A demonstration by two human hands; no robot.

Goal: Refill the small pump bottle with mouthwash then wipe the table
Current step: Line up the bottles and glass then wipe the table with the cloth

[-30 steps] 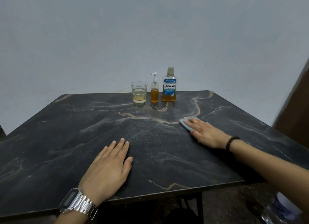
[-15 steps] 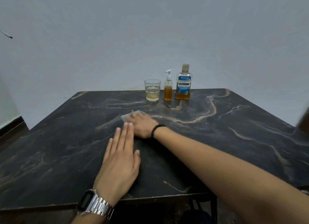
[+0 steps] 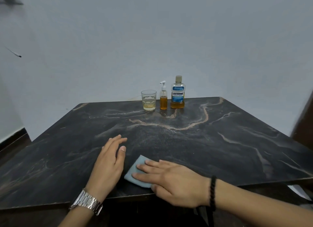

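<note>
Pressing the blue cloth [image 3: 135, 171] flat under the straight fingers of our right hand [image 3: 171, 181], we are working near the front edge of the dark marbled surface [image 3: 220, 150]; the palm is laid open on the cloth rather than gripping it, which we judge spreads the pressure for wiping. Just to its left, our left hand [image 3: 108, 165] is resting flat with fingers extended and holding nothing, probably bracing us while the other arm is sweeping. Both hands are keeping well apart from the containers, which are standing upright in a row at the far edge, likely parked there so the wiping has room. There the glass [image 3: 148, 100] is holding a little pale liquid, the small pump bottle [image 3: 163, 98] beside it is showing amber liquid to about mid height with its pump on, and the capped mouthwash bottle [image 3: 177, 93] is standing at the right. Refilling looks done; wiping is under way.
</note>
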